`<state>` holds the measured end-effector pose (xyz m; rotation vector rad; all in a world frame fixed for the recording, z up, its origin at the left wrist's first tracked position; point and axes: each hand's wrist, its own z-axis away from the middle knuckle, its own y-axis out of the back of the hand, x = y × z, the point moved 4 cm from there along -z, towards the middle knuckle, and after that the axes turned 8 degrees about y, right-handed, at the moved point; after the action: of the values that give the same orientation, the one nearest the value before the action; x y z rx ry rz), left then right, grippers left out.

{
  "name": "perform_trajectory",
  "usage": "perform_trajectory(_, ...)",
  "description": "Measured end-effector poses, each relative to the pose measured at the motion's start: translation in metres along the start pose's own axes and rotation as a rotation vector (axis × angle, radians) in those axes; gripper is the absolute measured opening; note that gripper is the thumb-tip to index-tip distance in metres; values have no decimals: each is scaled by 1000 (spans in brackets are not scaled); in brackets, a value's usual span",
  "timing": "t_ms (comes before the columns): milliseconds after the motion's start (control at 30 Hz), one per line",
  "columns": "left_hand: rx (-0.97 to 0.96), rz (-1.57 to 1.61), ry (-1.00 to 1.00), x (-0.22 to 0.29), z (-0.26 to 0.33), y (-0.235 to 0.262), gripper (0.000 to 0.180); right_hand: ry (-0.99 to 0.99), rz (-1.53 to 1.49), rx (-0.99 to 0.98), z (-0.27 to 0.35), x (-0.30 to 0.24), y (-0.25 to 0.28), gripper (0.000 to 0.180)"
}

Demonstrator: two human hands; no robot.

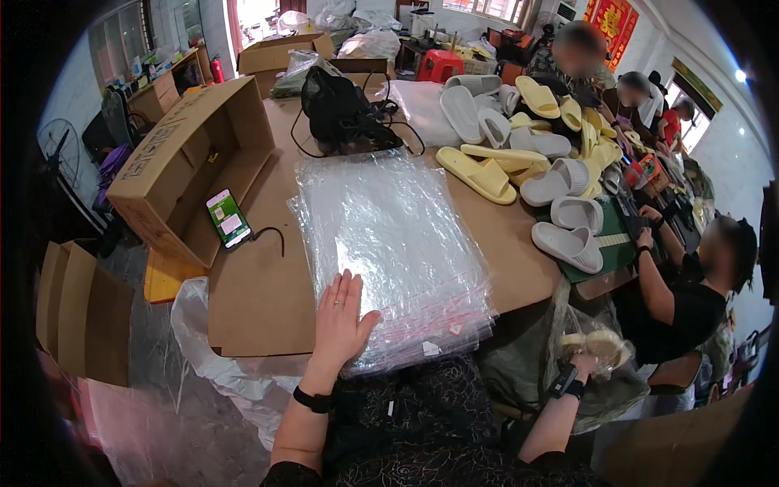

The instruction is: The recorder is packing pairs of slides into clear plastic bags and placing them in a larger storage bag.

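The left hand (342, 321) lies flat on the stack of clear bags (389, 235), its grip wide and holding nothing. The right hand (582, 367) has its grip closed on a bagged slipper pair (608, 347) at the sack (602, 410), near right of the bench (264, 304). That pair appears packed; many loose slippers (477, 175), far right, appear unbagged. The stack reaches the near edge; open room lies left, toward the phone (229, 217).

Pale walls (738, 109) up R side & UL of frame; bright doorway (257, 16) top L, window (497, 8) top ctr, small bright lamp (740, 75) UR. Wooden desk (160, 97) & fan (58, 144) UL, red plastic stool (441, 65) top ctr, red wall hanging (614, 31) UR. Grey floor (154, 337) lower L.
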<state>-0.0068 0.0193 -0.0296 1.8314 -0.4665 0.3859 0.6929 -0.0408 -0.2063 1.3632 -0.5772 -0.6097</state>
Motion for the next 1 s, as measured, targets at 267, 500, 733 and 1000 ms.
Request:
perform_trajectory(267, -5, -19, 6, -1, 2, 0, 72, 65, 273, -140, 19, -22, -9, 73)
perform_trajectory(500, -26, 13, -8, 3, -4, -6, 72, 103, 259, -142, 20, -17, 12, 61)
perform_trajectory(733, -28, 14, 13, 0, 0, -2, 73, 188, 253, -155, 12, -18, 16, 49)
perform_trajectory(1000, -22, 16, 13, 0, -2, -3, 73, -18, 33, 95, 11, -6, 36, 43)
